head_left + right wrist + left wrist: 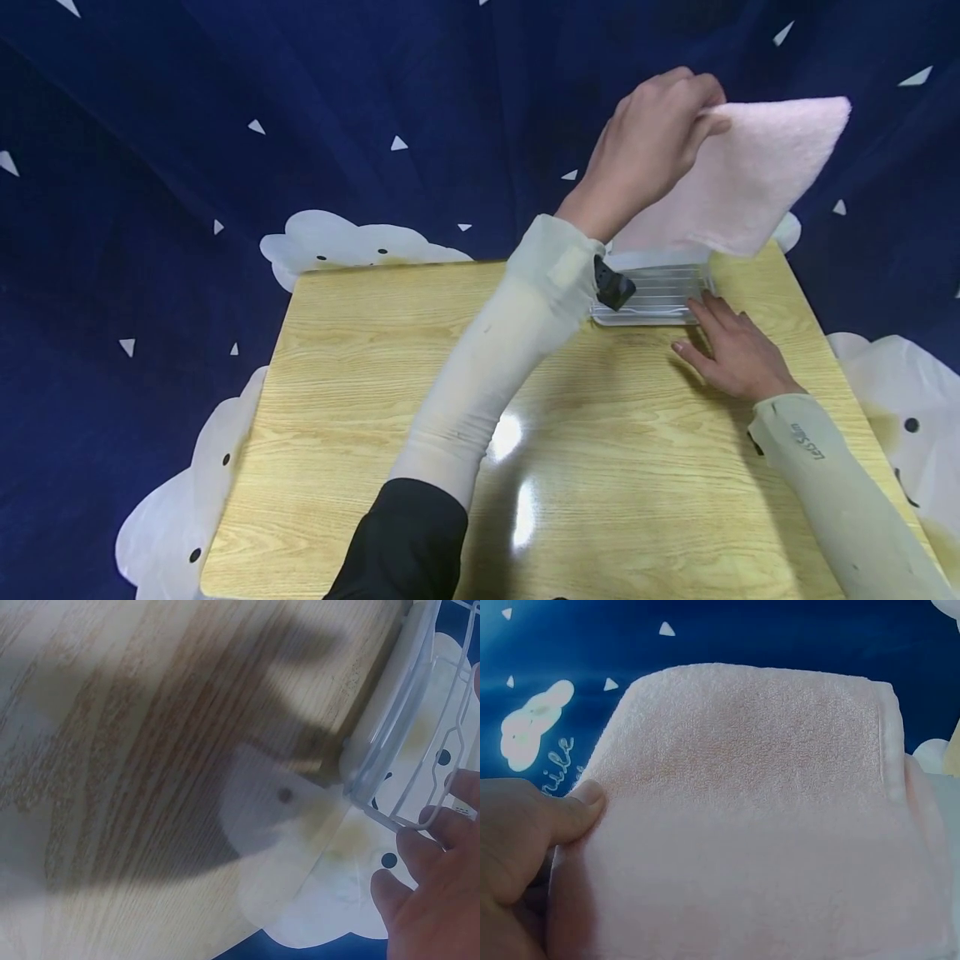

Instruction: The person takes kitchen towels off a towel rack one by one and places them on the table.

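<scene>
- Left hand: raised above the table, gripping the pink cloth at its upper left edge. The left wrist view shows the thumb flat on the near face; the other fingers are mostly hidden.
- Cloth: suspended from the left hand, spread toward the right, lower edge over the rear of the wire rack. Contact between cloth and rack — cannot be determined. The surface is looped pile, with a bound edge on one side.
- Right hand: low over the table, palm down, fingers loosely extended and thumb apart. The fingertips touch the rack at its front right corner.
- Rack: located at the far right of the table; white wires, with a translucent wall visible beneath them.
- Sleeves: pale on both forearms; a black sleeve shows farther up the left arm. The right sleeve bears dark lettering.
- Background: dark blue curtain with white triangles and cloud figures — around the table.
</scene>
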Tool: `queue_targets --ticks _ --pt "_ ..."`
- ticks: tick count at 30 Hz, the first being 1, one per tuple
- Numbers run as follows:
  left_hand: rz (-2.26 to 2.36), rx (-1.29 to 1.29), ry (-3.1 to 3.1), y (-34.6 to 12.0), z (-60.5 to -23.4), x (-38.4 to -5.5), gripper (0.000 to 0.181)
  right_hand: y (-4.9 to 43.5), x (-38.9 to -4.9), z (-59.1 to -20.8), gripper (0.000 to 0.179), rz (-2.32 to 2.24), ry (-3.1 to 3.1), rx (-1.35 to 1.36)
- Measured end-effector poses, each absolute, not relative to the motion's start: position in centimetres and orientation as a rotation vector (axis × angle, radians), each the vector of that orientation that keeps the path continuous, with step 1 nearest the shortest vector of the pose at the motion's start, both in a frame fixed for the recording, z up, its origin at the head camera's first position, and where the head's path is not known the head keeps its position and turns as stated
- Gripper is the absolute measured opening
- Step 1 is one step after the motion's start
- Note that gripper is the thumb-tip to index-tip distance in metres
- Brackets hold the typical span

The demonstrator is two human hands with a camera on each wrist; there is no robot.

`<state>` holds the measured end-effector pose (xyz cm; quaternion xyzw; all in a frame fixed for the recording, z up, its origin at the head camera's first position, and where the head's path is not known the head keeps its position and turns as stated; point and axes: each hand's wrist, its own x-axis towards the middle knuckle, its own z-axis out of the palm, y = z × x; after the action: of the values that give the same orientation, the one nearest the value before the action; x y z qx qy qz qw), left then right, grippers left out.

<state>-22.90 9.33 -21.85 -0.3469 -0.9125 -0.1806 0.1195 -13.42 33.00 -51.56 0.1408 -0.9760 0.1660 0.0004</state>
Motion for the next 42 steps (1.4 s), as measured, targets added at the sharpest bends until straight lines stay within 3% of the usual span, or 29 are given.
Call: queue_targets --ticks 42 --pt "-0.392 -0.985 -2.447 8.4 -15.7 -21.4 0.029 33.0 -13.1 -50.8 0.084 0.507 -3.118 0.394"
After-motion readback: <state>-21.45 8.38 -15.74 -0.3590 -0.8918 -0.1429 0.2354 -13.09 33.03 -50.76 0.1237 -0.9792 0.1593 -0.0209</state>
